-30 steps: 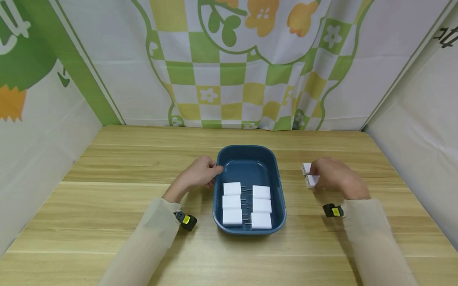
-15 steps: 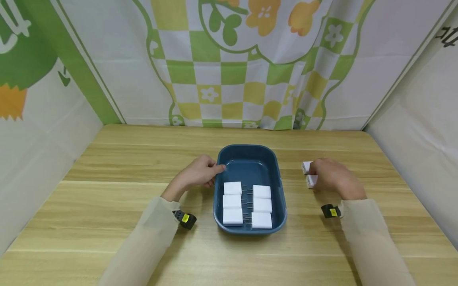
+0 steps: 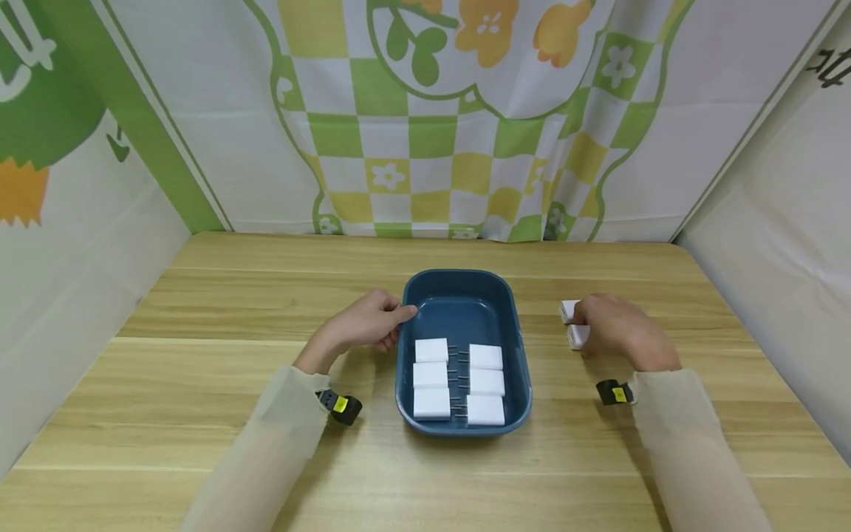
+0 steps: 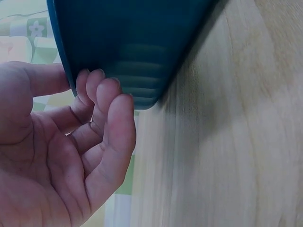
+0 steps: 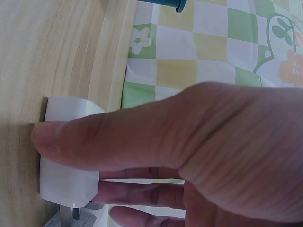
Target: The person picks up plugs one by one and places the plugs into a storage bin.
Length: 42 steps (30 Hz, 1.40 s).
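My left hand (image 3: 367, 319) pinches the left rim of a dark blue plastic bin (image 3: 465, 436), thumb over the edge. In the left wrist view the curled fingers (image 4: 120, 123) lie along the bin's outer wall. Inside the bin, several white charger plugs (image 3: 432, 375) lie in two columns in its near half, prongs facing inward. To the right of the bin, my right hand (image 3: 625, 330) grips a white charger plug (image 5: 68, 182) on the table, thumb on one face and fingers behind. A second white charger plug (image 3: 568, 311) sits just beyond it, partly covered by the hand.
The wooden table (image 3: 219, 428) carries the bin near its middle. A green and yellow checked curtain (image 3: 432, 148) hangs along the back edge, with white printed cloth (image 3: 784, 222) on the sides. Each wrist wears a small black camera (image 3: 614, 392).
My right hand and wrist have shifted slightly to the left at the charger plugs. The left hand keeps its hold on the rim. The bin and its contents look the same.
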Available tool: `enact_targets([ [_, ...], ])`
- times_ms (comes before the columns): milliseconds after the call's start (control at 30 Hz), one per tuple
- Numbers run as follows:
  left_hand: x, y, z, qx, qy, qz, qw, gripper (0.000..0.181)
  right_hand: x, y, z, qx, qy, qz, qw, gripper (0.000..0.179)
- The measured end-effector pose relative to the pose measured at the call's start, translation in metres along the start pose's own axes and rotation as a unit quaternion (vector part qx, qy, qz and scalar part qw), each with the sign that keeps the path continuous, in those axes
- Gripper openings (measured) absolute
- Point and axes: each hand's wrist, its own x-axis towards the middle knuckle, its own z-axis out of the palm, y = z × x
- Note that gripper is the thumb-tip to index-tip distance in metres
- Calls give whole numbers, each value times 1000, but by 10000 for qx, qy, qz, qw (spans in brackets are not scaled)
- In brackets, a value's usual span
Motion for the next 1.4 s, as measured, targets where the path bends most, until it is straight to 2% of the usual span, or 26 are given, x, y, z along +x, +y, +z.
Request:
enact_targets([
  [233,0,0,0,-79,-26,-45,10000,41,-2,-2,-1,34,63,13,10000,24],
  [800,0,1,1,63,-47,-33,10000,45,-5,-5,-5,12,305,-196,9993,25],
  [1400,-1,4,-1,147,-137,185,9996,39,-10,-14,-11,-24,539,-419,9977,27],
])
